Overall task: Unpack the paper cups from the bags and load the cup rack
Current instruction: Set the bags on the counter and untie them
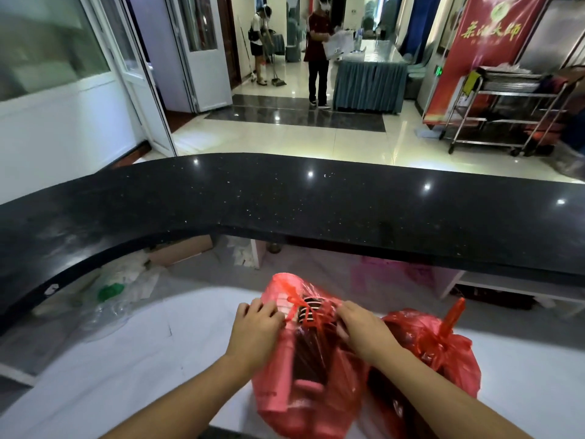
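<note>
Cups (311, 346): dark stacks, seen through the film of a red bag (275, 384), all inside it. The bag stands on the white desk (126, 359), at the near edge, centre-right of view. Its top is tied in a knot (296, 301), and a striped cup rim shows just behind the knot.

Left hand (256, 327): fingers curled, pinching the bag film just left of the knot. Thumb hidden.

Right hand (361, 331): fingers curled, gripping the film just right of the knot. Thumb hidden. Both hands are closed on plastic, one on each side of the knot, well apart from each other.

Second bag (449, 359): red, on the desk, touching the first on its right. It is knotted, with the tail upright. Contents dark, cannot tell what.

Black counter (285, 201) curves beyond the desk. Clear wrap (104, 308) lies at the left, below its edge.
</note>
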`<move>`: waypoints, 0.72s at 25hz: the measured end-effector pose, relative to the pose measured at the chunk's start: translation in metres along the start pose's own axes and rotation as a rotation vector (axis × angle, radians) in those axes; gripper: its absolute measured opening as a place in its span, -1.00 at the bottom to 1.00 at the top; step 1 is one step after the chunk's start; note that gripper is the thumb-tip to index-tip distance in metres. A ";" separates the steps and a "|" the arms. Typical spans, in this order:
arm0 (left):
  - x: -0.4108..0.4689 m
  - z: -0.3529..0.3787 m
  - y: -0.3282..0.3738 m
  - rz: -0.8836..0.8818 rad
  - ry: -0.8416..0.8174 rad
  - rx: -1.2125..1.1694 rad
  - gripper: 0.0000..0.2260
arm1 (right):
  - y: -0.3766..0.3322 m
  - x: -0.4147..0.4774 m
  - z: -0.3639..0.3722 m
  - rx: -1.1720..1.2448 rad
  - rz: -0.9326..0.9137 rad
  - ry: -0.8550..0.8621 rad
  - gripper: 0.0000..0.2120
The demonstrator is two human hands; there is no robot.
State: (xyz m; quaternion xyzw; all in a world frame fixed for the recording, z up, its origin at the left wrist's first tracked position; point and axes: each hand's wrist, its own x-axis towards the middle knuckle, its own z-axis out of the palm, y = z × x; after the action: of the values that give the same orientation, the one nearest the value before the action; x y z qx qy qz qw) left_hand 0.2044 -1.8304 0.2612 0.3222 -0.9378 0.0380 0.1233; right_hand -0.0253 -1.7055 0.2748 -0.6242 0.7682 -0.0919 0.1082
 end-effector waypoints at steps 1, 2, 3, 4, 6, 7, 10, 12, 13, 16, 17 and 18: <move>0.004 -0.002 -0.009 -0.041 0.013 -0.005 -0.87 | 0.001 0.004 -0.002 0.045 0.041 0.027 -0.82; 0.008 -0.005 -0.019 -0.088 0.025 -0.015 -0.88 | 0.001 0.007 -0.004 0.073 0.073 0.058 -0.85; 0.012 -0.008 -0.029 -0.135 0.041 -0.023 -0.91 | 0.002 0.010 -0.008 0.086 0.100 0.073 -0.87; 0.016 -0.012 -0.040 -0.184 0.055 -0.031 -0.93 | 0.002 0.011 -0.010 0.088 0.122 0.074 -0.89; 0.021 -0.016 -0.064 -0.276 0.087 -0.044 -0.89 | 0.006 0.010 -0.014 0.093 0.184 0.064 -0.88; 0.022 -0.016 -0.077 -0.318 0.093 -0.061 -0.87 | 0.011 0.009 -0.015 0.103 0.225 0.061 -0.87; 0.024 -0.015 -0.103 -0.445 0.038 -0.165 -0.80 | 0.025 0.004 -0.016 0.123 0.336 0.032 -0.84; 0.026 -0.019 -0.103 -0.515 0.029 -0.369 -0.70 | 0.027 0.001 -0.014 0.098 0.357 0.008 -0.88; 0.027 -0.023 -0.098 -0.499 0.050 -0.470 -0.67 | 0.026 0.000 -0.013 0.099 0.350 0.020 -0.90; 0.034 -0.043 -0.067 -0.244 0.150 -0.579 -0.74 | 0.017 0.001 -0.019 0.147 0.303 0.104 -0.88; 0.039 -0.049 -0.053 -0.153 0.139 -0.580 -0.77 | 0.014 0.001 -0.024 0.141 0.289 0.130 -0.86; 0.046 -0.054 -0.036 -0.074 0.126 -0.566 -0.78 | 0.013 0.001 -0.030 0.122 0.282 0.158 -0.84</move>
State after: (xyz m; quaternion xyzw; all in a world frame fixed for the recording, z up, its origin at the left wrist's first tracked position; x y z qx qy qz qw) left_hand 0.2027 -1.8784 0.3247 0.3057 -0.8894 -0.2099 0.2675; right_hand -0.0464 -1.7038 0.3003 -0.4932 0.8474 -0.1712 0.0971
